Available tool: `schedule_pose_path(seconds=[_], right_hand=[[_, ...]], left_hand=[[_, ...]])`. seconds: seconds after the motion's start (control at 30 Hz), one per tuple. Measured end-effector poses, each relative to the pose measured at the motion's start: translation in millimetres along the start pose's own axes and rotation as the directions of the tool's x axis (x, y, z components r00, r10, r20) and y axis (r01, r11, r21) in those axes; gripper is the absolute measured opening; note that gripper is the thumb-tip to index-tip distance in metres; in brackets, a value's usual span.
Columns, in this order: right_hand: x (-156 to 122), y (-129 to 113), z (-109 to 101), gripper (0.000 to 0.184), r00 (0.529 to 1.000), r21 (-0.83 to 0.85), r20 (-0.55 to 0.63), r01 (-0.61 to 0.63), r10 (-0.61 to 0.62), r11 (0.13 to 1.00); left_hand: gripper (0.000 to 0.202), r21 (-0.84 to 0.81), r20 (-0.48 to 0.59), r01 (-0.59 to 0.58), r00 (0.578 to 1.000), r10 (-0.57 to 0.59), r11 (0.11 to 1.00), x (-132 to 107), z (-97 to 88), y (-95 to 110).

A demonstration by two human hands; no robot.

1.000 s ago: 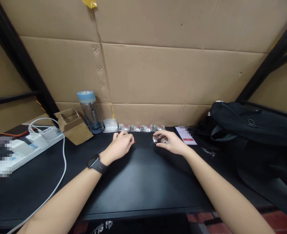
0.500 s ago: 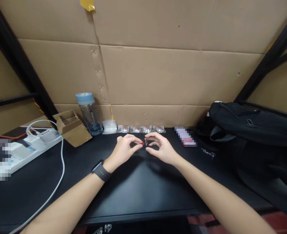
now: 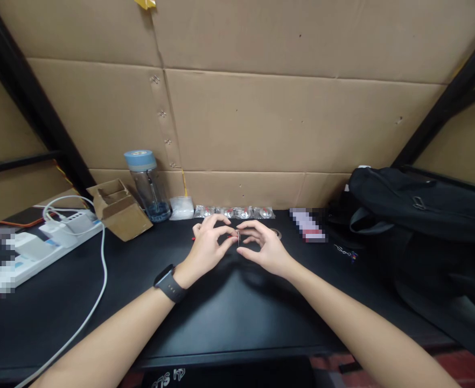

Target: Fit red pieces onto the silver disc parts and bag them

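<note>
Over the middle of the black table, my left hand (image 3: 208,249), with a dark watch (image 3: 167,280) on its wrist, pinches a small red piece (image 3: 230,235). Most of that piece is hidden by the fingers. My right hand (image 3: 266,249) grips a thin flat piece (image 3: 238,239) by its edges between thumb and fingertips, held upright and seen edge-on. The left fingertips meet its left face; whether the red piece touches it, I cannot tell. Behind the right hand, part of a round tan-rimmed thing (image 3: 278,233) shows.
Several clear packets (image 3: 243,213) with round things line the cardboard wall (image 3: 237,124). At left stand a bottle (image 3: 146,186), an open cardboard box (image 3: 126,218) and a power strip (image 3: 70,226) with a white cable. A black bag (image 3: 423,215) and a small keychain (image 3: 353,256) lie right.
My hands have come together, so the left fingertips now meet the thin flat piece. The round tan-rimmed thing behind the right hand has come into sight. The view has shifted slightly.
</note>
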State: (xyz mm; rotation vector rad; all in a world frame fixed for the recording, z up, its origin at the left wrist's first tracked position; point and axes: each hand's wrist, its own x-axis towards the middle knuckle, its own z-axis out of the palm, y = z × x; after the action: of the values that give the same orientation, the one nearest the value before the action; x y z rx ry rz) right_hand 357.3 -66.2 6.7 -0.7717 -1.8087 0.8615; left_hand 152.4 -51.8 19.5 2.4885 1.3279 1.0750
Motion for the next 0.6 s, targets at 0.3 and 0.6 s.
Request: schedule_pose_path(seconds=[0.3, 0.6], right_hand=[[-0.5, 5.3, 2.1, 0.046, 0.999, 0.092, 0.008, -0.039, 0.038, 0.995], [1.9, 4.3, -2.5, 0.047, 0.992, 0.186, -0.005, -0.124, 0.127, 0.975]], left_hand=[[0.010, 0.157, -0.094, -0.183, 0.975, 0.199, 0.970, -3.4, -0.6, 1.4], [0.008, 0.113, -0.123, -0.184, 0.972, 0.198, 0.976, -3.8, 1.4, 5.9]])
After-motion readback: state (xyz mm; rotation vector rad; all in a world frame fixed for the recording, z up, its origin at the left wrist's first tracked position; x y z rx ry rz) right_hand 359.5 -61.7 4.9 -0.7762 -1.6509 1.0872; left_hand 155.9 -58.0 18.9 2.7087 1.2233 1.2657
